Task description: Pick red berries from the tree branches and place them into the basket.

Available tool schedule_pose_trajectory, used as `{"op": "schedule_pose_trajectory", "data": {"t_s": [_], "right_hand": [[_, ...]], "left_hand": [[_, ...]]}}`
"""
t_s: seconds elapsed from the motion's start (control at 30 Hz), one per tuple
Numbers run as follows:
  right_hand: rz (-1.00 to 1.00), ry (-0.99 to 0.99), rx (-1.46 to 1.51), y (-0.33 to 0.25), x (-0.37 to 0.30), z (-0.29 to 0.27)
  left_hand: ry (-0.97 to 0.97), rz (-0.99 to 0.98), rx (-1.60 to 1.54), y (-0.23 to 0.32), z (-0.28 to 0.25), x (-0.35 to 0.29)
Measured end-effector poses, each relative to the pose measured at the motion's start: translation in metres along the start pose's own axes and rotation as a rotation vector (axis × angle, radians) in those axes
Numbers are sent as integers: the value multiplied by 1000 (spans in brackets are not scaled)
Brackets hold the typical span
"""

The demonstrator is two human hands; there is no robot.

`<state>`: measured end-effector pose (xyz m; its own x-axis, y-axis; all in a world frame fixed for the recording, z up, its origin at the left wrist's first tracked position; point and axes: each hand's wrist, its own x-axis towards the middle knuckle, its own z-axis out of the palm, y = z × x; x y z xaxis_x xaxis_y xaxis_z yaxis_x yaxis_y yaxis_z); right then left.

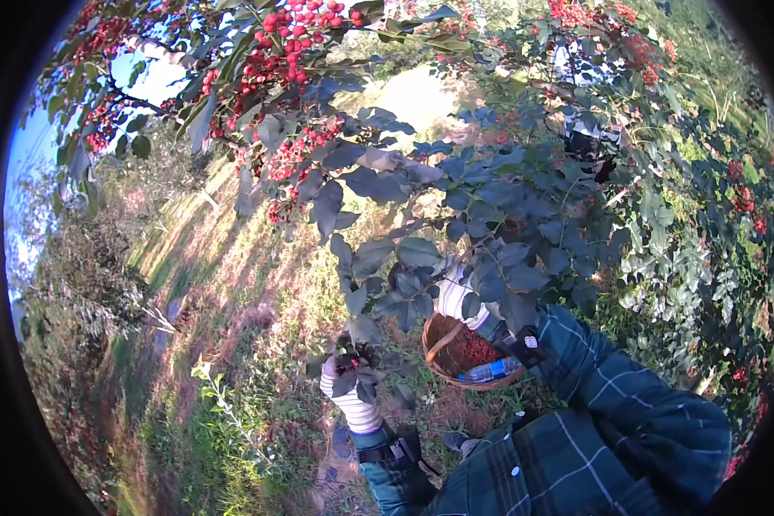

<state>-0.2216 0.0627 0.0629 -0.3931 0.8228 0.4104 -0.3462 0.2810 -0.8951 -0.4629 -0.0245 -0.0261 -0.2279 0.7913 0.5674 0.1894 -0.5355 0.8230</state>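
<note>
My left hand (354,406), in a white glove with purple stripes, is raised at a leafy sprig (365,376) with a dark reddish cluster among its leaves. The fingers appear closed round the sprig, though leaves cover part of them. My right hand (452,295), gloved alike, reaches up into a leafy branch (490,232); leaves hide its fingers. Just below that wrist hangs or stands a wicker basket (441,373), holding small red berries (477,351) and a clear bottle with blue on it (488,371).
Red berry clusters (292,43) hang on branches above and to the left. Dense foliage (679,258) with more berries fills the right side. A grassy slope (215,258) lies to the left, with a small sapling (228,408). Another person (589,138) is partly visible behind leaves.
</note>
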Motion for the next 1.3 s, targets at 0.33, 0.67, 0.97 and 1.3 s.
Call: {"op": "schedule_pose_trajectory", "data": {"t_s": [0.33,0.67,0.97,1.3], "right_hand": [[26,22,19,4,-18,-4],[55,62,48,5,-30,-6],[270,61,146,-3,-91,-30],[-48,167,82,-139,-223,-157]], "left_hand": [[-191,-209,-409,10,-10,-28],[67,-1000,-1119,-87,45,-117],[-429,-822,-384,-142,133,-49],[-536,-1019,-903,-19,158,-54]]}}
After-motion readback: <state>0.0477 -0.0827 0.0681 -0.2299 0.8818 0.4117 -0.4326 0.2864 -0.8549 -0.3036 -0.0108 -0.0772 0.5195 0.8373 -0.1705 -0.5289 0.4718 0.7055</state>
